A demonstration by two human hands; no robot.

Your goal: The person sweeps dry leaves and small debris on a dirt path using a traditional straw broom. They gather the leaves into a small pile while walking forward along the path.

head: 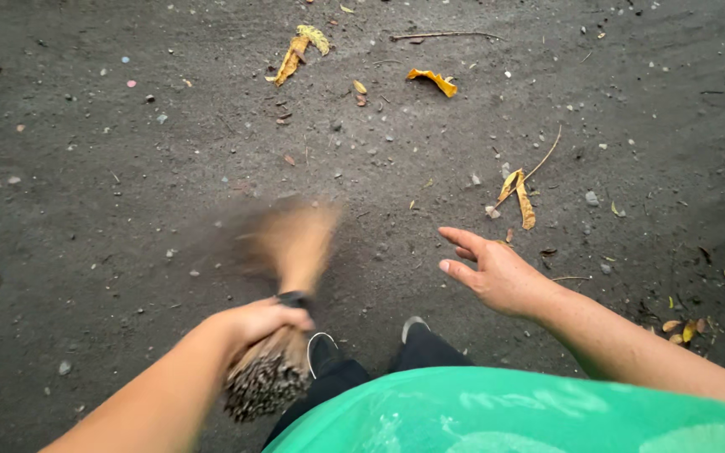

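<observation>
So the left hand [253,323] has its fingers wrapped tight around a stick broom [283,310], gripping just behind the dark band that binds the bundle, which makes sense since that's the stiffest spot to steer it from. The cut stub ends stick out below the fingers toward the person's body, and the bristles fan out ahead of the fingers onto the dark ground [86,184], blurred like they're mid-swing. The right hand [497,273] holds nothing; its fingers are loosely spread, hovering out to the side, looks like it's just there for balance. Dry yellow leaves [520,197] lie just beyond those empty fingertips, and more leaves [299,50] plus a curled orange leaf [434,81] sit well ahead of the broom fingers.
</observation>
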